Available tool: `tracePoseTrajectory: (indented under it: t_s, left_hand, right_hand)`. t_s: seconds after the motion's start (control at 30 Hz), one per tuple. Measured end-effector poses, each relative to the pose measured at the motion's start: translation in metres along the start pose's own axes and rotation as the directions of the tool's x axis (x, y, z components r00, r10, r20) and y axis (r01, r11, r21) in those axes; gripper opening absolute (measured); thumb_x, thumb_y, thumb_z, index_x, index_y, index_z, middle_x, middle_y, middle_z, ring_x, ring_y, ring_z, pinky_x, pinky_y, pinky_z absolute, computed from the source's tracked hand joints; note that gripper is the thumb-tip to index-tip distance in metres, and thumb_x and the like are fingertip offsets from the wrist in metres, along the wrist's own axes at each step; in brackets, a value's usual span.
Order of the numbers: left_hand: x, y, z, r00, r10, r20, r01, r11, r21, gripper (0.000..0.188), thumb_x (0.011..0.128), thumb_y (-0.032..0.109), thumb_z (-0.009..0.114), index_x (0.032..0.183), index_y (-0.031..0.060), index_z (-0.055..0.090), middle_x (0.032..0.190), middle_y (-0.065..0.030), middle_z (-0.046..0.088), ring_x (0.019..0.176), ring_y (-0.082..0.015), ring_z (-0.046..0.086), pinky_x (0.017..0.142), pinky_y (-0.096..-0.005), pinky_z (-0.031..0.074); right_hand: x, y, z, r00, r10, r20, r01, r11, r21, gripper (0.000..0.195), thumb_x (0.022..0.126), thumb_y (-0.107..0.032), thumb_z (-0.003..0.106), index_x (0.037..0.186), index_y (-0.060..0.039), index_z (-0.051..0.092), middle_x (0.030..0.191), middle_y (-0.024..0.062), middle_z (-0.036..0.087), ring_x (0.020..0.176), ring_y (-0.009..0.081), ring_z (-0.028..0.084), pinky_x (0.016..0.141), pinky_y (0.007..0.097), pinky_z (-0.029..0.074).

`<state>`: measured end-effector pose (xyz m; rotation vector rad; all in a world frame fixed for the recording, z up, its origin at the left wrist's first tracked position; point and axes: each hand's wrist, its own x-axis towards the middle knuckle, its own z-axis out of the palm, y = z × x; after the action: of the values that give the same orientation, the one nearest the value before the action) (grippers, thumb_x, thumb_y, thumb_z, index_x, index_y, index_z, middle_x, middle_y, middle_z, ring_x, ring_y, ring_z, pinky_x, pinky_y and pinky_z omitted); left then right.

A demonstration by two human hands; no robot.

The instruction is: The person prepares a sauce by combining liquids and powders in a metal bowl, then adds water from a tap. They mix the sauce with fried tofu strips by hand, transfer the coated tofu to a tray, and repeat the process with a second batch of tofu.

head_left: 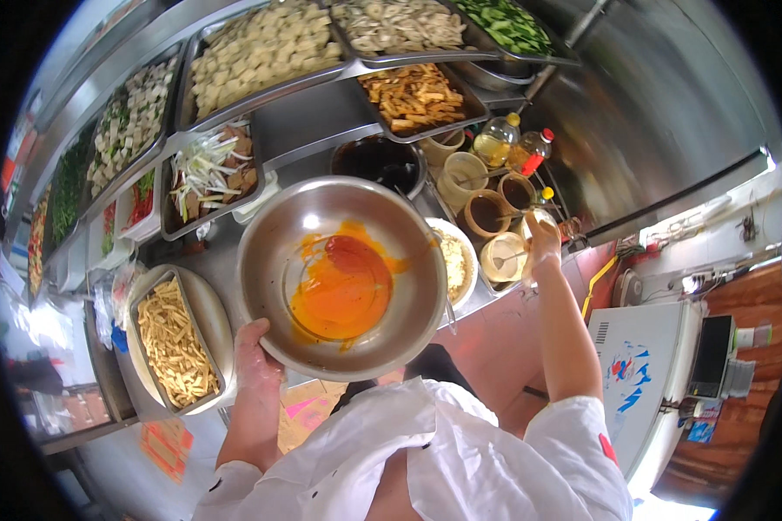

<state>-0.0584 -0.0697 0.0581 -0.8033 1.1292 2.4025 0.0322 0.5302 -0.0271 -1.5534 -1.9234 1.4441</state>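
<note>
My left hand (259, 361), in a clear plastic glove, grips the near-left rim of a wide stainless steel bowl (404, 319). In the bowl lies a pool of orange liquid (339, 299) with a redder patch of sauce (357, 255) at its far side. My right hand (543, 239) is at the right end of the counter, beside a row of seasoning jars. A yellow-capped bottle (547, 194) stands just beyond it, and a spoon in a jar of dark sauce (487, 213) points towards it. Whether its fingers hold either is hard to see.
Steel trays of tofu cubes (267, 49), sliced white pieces (397, 26) and fried strips (414, 98) line the back. A pot of dark liquid (378, 163) sits behind the bowl. Minced garlic (455, 264) fills a white bowl. A tray of pale strips (176, 342) is at left.
</note>
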Motion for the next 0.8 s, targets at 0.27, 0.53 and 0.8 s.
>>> tracePoseTrajectory:
  t_s: [0.27, 0.53, 0.8]
  left_hand:
    - [-0.032, -0.053, 0.159, 0.986, 0.167, 0.006, -0.167, 0.983, 0.081, 0.029, 0.086, 0.003, 0.059, 0.115, 0.0003, 0.059, 0.117, -0.0136, 0.062, 0.114, -0.0300, 0.061, 0.101, -0.0450, 0.051]
    - [-0.050, -0.116, 0.213, 0.942, 0.323, 0.092, -0.334, 0.932, 0.139, 0.047, 0.087, -0.002, 0.057, 0.133, 0.0004, 0.054, 0.130, -0.0139, 0.061, 0.119, -0.0268, 0.059, 0.108, -0.0409, 0.045]
    - [-0.062, -0.155, 0.276, 0.719, 0.653, 0.238, -0.695, 0.671, 0.259, 0.008, 0.088, -0.003, 0.062, 0.083, 0.0024, 0.064, 0.154, -0.0082, 0.041, 0.126, -0.0218, 0.054, 0.109, -0.0372, 0.041]
  right_hand:
    - [0.138, 0.058, 0.028, 0.901, -0.362, 0.238, 0.432, 0.785, -0.445, 0.059, 0.080, -0.048, 0.071, 0.124, -0.0097, 0.067, 0.123, 0.0185, 0.067, 0.109, 0.0316, 0.066, 0.095, 0.0377, 0.051]
    - [0.068, 0.013, 0.069, 0.807, -0.399, 0.436, 0.439, 0.898, 0.008, 0.027, 0.088, -0.026, 0.072, 0.098, -0.0006, 0.071, 0.073, 0.0112, 0.069, 0.065, 0.0223, 0.066, 0.065, 0.0337, 0.053]
    - [0.120, 0.054, 0.081, 0.707, -0.616, 0.348, 0.684, 0.719, -0.118, 0.028, 0.094, -0.025, 0.057, 0.090, 0.0026, 0.062, 0.078, 0.0150, 0.069, 0.074, 0.0302, 0.067, 0.069, 0.0371, 0.053]
